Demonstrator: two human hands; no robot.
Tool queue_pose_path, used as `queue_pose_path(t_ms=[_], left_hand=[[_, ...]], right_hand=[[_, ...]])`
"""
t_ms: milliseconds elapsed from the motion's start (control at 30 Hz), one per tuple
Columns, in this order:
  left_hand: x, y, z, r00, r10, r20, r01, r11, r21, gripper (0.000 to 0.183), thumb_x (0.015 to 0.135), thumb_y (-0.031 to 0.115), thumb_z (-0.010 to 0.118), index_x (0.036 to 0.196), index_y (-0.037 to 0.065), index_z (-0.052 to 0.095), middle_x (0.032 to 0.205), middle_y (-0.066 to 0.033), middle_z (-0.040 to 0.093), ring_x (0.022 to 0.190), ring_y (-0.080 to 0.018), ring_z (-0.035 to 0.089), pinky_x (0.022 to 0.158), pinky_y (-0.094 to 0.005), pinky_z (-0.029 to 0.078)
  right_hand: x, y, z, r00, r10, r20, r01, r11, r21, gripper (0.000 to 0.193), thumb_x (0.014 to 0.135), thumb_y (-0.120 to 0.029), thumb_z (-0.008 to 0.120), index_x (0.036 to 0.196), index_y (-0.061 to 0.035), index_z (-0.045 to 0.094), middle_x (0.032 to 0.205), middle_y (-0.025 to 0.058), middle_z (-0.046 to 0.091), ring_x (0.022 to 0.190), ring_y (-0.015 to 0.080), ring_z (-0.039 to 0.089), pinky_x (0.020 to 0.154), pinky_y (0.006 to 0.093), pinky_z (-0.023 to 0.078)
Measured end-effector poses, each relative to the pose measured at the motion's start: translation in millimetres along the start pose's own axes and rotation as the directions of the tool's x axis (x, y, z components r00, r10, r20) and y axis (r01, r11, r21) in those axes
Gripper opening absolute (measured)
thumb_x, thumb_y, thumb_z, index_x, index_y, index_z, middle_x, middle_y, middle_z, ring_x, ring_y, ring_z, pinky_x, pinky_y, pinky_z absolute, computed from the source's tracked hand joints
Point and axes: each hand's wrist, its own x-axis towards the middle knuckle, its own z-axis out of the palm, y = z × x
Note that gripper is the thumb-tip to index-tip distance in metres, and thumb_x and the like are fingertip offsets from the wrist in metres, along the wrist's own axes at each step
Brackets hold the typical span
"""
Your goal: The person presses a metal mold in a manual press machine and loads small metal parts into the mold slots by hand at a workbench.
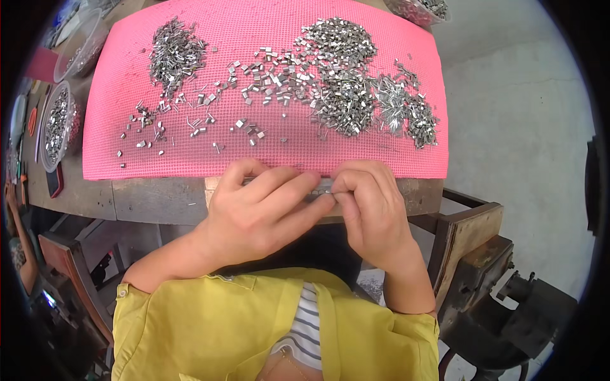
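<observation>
My left hand [260, 206] and my right hand [375, 213] meet at the near edge of a pink mesh mat [210, 149]. The fingers of both are bent and pressed together, with the fingertips nearly touching. Between them shows a bit of a small grey metal piece [325, 188]; its kind is too small and too covered to tell. My right thumb and forefinger pinch at it, while the left fingers curl over the table edge beside it. On the mat beyond lie loose small metal blocks [279, 79] and a heap of thin metal pins [176, 57].
Larger heaps of metal bits [346, 101] cover the mat's right half. At the left stand a clear tub of metal parts [58, 127] and another plastic container [82, 47]; a further tub [426, 9] is at the far right. A black machine [502, 305] stands right of my knees.
</observation>
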Motion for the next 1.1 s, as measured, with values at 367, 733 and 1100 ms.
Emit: queue_pose_path(t_ms=[367, 733, 1100], left_hand=[[-5, -15, -5, 0.971, -0.064, -0.231, 0.005, 0.968, -0.251, 0.042, 0.071, 0.006, 0.079, 0.113, 0.007, 0.075, 0.113, -0.0139, 0.071, 0.084, -0.0253, 0.066, 0.073, -0.0391, 0.045], [5, -11, -23, 0.971, -0.224, -0.081, 0.185, 0.923, -0.337, 0.074, 0.065, 0.01, 0.084, 0.137, 0.008, 0.066, 0.089, -0.0022, 0.067, 0.082, -0.0233, 0.06, 0.075, -0.0376, 0.044], [8, 3, -23, 0.979, -0.204, 0.024, 0.201, 0.927, -0.317, 0.073, 0.066, 0.015, 0.092, 0.135, 0.008, 0.069, 0.104, -0.0106, 0.078, 0.08, -0.0268, 0.061, 0.081, -0.0397, 0.046]], right_hand=[[5, -10, -3, 0.996, -0.081, 0.027, 0.085, 0.973, -0.213, 0.024, 0.08, -0.002, 0.069, 0.103, -0.0012, 0.064, 0.106, 0.0108, 0.066, 0.093, 0.0287, 0.065, 0.084, 0.0412, 0.047], [-20, -18, -23, 1.0, 0.007, -0.012, -0.009, 0.986, -0.167, 0.054, 0.081, 0.001, 0.071, 0.134, 0.0009, 0.064, 0.134, 0.0173, 0.064, 0.125, 0.0353, 0.061, 0.104, 0.0479, 0.045], [-92, -32, -17, 0.939, 0.191, -0.285, -0.212, 0.976, -0.045, 0.057, 0.09, -0.019, 0.072, 0.143, -0.0034, 0.056, 0.135, 0.0168, 0.059, 0.124, 0.0358, 0.056, 0.104, 0.0467, 0.041]])
